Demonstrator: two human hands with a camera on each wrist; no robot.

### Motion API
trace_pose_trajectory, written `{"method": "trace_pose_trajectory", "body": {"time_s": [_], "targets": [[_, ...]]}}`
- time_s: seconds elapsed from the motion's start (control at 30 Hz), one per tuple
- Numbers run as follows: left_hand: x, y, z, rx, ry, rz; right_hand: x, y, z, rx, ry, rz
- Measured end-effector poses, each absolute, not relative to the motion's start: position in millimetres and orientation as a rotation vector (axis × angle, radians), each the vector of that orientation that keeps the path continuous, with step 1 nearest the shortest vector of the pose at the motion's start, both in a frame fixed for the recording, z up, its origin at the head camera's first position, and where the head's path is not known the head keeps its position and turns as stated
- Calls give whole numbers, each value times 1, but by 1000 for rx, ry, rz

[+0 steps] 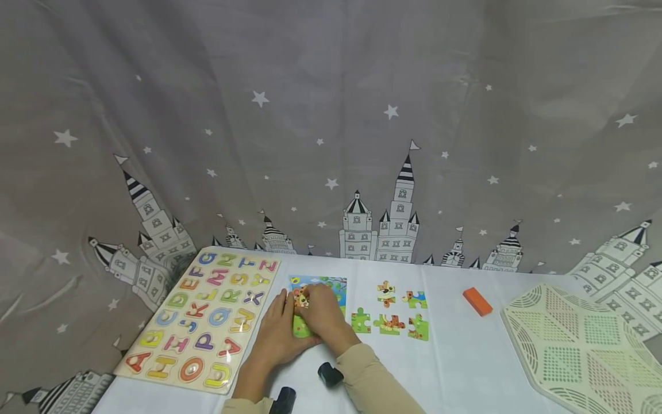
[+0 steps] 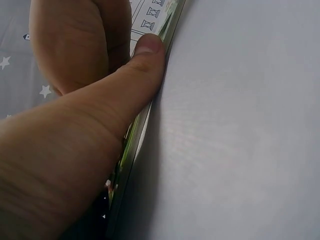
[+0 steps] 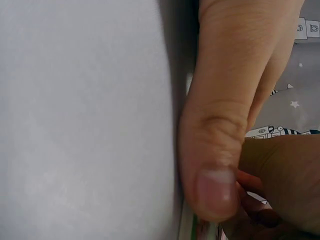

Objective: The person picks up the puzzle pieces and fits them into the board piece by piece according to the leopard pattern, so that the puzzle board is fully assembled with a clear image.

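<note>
A small jigsaw puzzle board [image 1: 337,284] with a bright animal picture lies on the white table between the two hands. My left hand [image 1: 283,330] rests along its left side, fingers straight; in the left wrist view the thumb [image 2: 142,62] lies against the board's edge. Over the middle of the picture, my right hand [image 1: 324,313] touches the board with its fingers bent downward. Its thumb [image 3: 215,165] points down at the board in the right wrist view. Whether a piece is between those fingertips is hidden. Several loose puzzle pieces [image 1: 390,325] lie just right of the board.
A wooden alphabet board [image 1: 207,313] with knobbed letters lies on the left. An orange block [image 1: 477,302] sits right of the loose pieces, and a pale patterned panel [image 1: 584,345] is at the far right. A grey castle-print curtain [image 1: 331,144] hangs behind the table.
</note>
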State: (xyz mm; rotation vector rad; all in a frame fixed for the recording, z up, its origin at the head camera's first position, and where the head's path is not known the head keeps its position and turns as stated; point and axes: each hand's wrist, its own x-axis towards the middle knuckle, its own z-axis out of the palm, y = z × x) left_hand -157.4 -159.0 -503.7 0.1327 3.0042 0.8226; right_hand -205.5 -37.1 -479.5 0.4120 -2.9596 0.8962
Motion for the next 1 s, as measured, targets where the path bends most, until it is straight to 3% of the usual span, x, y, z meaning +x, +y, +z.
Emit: {"method": "trace_pose_trajectory", "body": {"time_s": [0.33,0.5,0.67,1.0], "targets": [[-156,-160,-502,145,2992,799,-206,-34,-483,479,-2973,799],[-157,-161,-498,140,2986,785,-205,-25,-485,658,-2988,719],[-159,-160,-500,137,2973,763,-204,-1,-483,796,-2990,964],[-160,-155,-501,95,2974,755,-227,85,-469,394,-2926,1392]]}}
